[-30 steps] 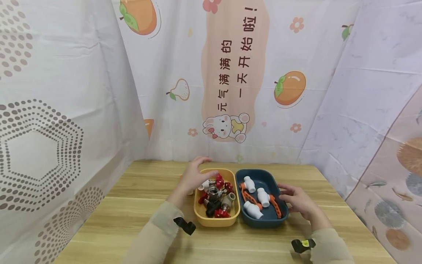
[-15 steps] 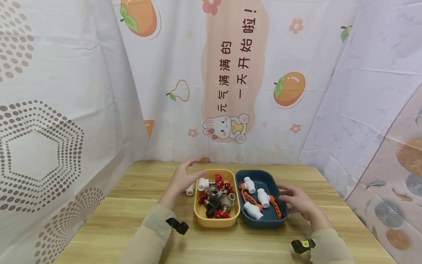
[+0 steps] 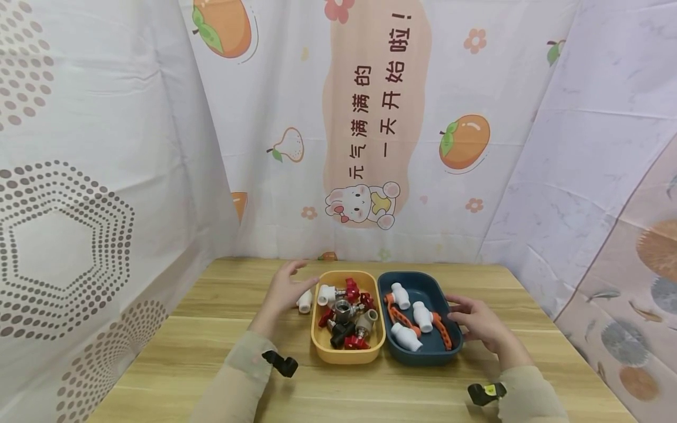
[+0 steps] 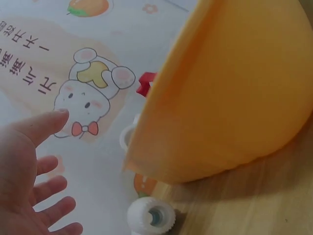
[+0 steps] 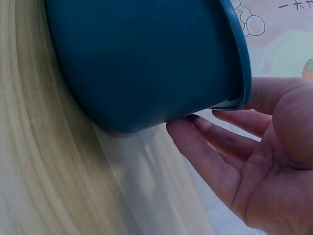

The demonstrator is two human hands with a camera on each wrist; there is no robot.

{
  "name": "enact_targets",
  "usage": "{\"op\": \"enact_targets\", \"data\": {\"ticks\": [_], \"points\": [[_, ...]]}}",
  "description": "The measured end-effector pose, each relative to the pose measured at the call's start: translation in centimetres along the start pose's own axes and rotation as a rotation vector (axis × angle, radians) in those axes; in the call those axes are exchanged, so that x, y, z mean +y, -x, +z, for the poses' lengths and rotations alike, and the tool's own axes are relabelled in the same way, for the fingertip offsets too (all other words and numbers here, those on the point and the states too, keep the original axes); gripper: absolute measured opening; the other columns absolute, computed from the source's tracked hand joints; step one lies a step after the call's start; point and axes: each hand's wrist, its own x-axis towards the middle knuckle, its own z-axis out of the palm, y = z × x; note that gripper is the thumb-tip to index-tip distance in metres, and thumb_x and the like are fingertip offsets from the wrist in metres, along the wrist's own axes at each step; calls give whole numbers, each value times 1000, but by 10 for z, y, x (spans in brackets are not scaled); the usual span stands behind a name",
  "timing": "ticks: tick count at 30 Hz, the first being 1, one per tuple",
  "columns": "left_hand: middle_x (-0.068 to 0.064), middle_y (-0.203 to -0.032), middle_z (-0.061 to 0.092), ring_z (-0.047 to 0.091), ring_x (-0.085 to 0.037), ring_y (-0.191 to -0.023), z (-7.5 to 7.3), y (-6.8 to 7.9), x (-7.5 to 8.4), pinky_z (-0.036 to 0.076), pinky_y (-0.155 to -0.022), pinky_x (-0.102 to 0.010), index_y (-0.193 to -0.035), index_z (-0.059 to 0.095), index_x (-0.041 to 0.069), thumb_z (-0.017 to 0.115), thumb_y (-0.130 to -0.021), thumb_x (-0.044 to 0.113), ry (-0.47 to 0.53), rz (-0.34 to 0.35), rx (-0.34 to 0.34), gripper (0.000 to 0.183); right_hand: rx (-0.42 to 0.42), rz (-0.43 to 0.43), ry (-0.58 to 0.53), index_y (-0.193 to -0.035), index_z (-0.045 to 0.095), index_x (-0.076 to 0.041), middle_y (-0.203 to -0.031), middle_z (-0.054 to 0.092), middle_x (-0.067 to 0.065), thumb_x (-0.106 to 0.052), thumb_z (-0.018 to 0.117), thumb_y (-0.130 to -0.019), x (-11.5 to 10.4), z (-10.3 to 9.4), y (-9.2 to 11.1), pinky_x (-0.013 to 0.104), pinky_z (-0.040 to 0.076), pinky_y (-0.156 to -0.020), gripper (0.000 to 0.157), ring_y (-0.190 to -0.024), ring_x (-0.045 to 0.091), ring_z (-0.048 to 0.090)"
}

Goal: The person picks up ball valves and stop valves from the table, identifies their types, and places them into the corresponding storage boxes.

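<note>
My left hand (image 3: 282, 291) is over the table just left of the yellow bin (image 3: 348, 357), fingers spread and holding nothing. Beneath its fingers, a white pipe fitting (image 3: 305, 302) lies on the table, partly hidden by the hand; the left wrist view shows the round end of this white fitting (image 4: 151, 216) beside the bin. Red-handled valves (image 3: 357, 342) and other metal, black and white ones fill the yellow bin. Against the right wall of the dark blue bin (image 3: 425, 357) my right hand (image 3: 482, 323) rests, fingertips touching the outside (image 5: 230, 156). Inside are white valves (image 3: 422, 317) with orange handles.
Both bins stand side by side on a wooden table (image 3: 211, 352). A printed cloth (image 3: 275, 194) hangs behind it, with more cloth at the left and right sides. Black wrist cameras (image 3: 281, 363) sit on both sleeves.
My left hand has moved left and slightly down, away from above the yellow bin, uncovering its white valve and the fitting beside it. The right hand and both bins have stayed put.
</note>
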Motion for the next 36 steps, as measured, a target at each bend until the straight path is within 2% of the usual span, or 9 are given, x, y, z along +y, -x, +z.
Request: {"op": "enact_targets", "data": {"ticks": [5, 18, 25, 36], "points": [[-11, -143, 55, 48, -39, -132, 0, 2, -9, 46, -103, -55, -138, 60, 9, 81, -88, 38, 9, -30, -8, 61, 2, -2, 4, -152, 43, 1, -136, 53, 33, -8, 63, -100, 2, 0, 0, 55, 59, -76, 56, -114, 38, 61], [-17, -144, 53, 50, -41, -130, 2, 8, -29, 42, -105, -58, -140, 59, 7, 80, -89, 31, -22, -95, -24, 60, 1, -1, 7, -152, 42, 2, -138, 51, 34, -9, 62, -100, 1, 0, 1, 55, 59, -76, 57, -115, 40, 60], [-21, -143, 54, 50, -42, -132, 3, 9, -39, 41, -107, -59, -140, 58, 2, 82, -88, 30, -36, -71, -37, 63, -4, -4, 2, -152, 41, 2, -139, 51, 34, -10, 63, -100, 0, 0, 1, 55, 59, -76, 58, -115, 39, 60], [-24, -135, 59, 57, -41, -121, 6, 14, -49, 47, -100, -56, -138, 58, -1, 84, -86, 34, -85, -95, -55, 68, 7, 0, 13, -152, 42, 2, -138, 52, 34, -10, 63, -100, 0, 0, 1, 55, 59, -76, 57, -115, 40, 60]]}}
